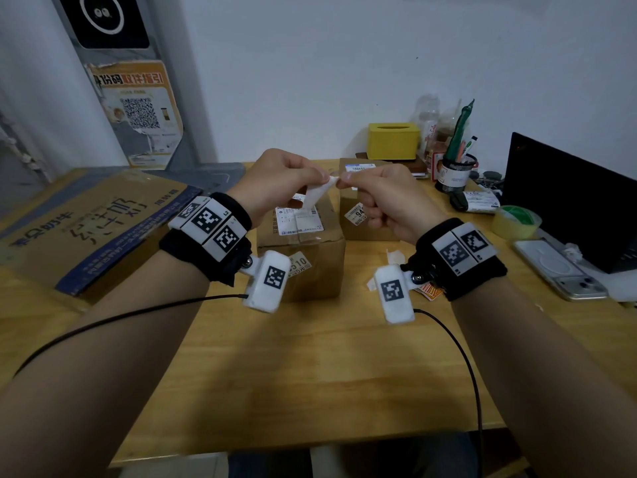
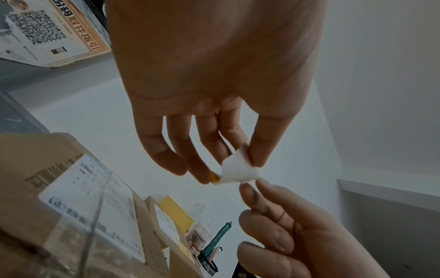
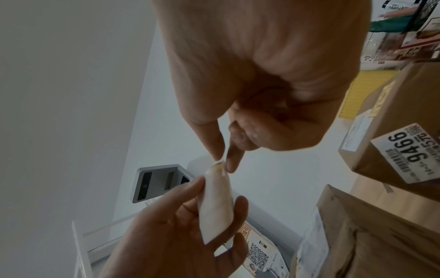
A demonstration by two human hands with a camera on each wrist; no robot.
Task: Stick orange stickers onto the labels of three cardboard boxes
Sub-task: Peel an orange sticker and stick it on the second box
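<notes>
Both hands are raised above the wooden desk, meeting over the boxes. The left hand pinches a white sticker backing strip between thumb and fingers; in the left wrist view a sliver of orange shows at the strip's edge, beside the fingertips. The right hand has its thumb and forefinger closed on the top corner of that same strip, the other fingers curled into the palm. From the right wrist view the strip hangs down along the left hand's fingers, with the right hand's fingertips nipping its upper tip.

Directly under the hands sits a near cardboard box carrying a white shipping label on its top, crossed by clear tape. A second cardboard box stands just behind and to the right, with a number tag on its front face and another label on top. A large flattened carton with blue printing lies at the left of the desk.

Along the back right are a yellow tissue box, a mesh pen cup, a roll of tape, a phone and a dark laptop screen. Small paper scraps lie on the desk near the right wrist.
</notes>
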